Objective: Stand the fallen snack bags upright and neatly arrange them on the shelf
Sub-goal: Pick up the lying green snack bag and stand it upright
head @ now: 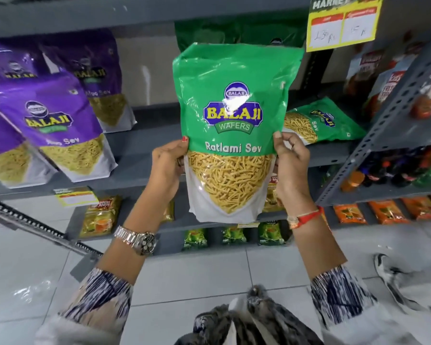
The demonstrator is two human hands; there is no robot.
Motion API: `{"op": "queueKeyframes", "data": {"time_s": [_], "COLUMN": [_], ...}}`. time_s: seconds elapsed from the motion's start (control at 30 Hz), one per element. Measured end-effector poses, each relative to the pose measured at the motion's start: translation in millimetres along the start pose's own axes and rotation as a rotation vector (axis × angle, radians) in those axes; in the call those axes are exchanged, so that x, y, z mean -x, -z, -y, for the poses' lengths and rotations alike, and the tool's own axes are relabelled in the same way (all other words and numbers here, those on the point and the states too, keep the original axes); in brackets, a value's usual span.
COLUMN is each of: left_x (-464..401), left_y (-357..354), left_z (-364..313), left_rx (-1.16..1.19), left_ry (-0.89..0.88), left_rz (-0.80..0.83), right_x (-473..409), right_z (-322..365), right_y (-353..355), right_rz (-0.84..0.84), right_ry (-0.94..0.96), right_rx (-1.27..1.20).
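Note:
I hold a green Ratlami Sev bag upright in front of the grey shelf. My left hand grips its left edge and my right hand grips its right edge. A second green bag lies fallen on the shelf behind and to the right. Another green bag stands behind the held one, mostly hidden. Purple Aloo Sev bags lean on the left part of the same shelf, with one more purple bag standing behind them.
A yellow price tag hangs from the upper shelf at right. A neighbouring rack at right holds bottles and packets. Lower shelves carry small yellow and green packets. A white tiled floor lies below.

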State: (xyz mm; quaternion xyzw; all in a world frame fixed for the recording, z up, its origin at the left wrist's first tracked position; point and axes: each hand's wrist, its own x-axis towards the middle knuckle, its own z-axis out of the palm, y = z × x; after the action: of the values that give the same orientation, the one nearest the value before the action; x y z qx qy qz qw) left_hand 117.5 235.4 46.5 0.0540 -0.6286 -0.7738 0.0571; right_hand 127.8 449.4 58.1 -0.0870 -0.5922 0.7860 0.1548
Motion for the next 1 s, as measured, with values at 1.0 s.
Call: {"op": "queueKeyframes", "data": {"time_s": [1.0], "left_x": [-142], "left_y": [-12], "left_z": [53], "left_rx": [0.026], "left_ry": [-0.014], "left_rz": [-0.319], "right_x": [-142], "right_z": [-60], "right_y": [-65], "right_rz": [0.302], "right_ry": [-0.024], "right_rx": [0.101]}}
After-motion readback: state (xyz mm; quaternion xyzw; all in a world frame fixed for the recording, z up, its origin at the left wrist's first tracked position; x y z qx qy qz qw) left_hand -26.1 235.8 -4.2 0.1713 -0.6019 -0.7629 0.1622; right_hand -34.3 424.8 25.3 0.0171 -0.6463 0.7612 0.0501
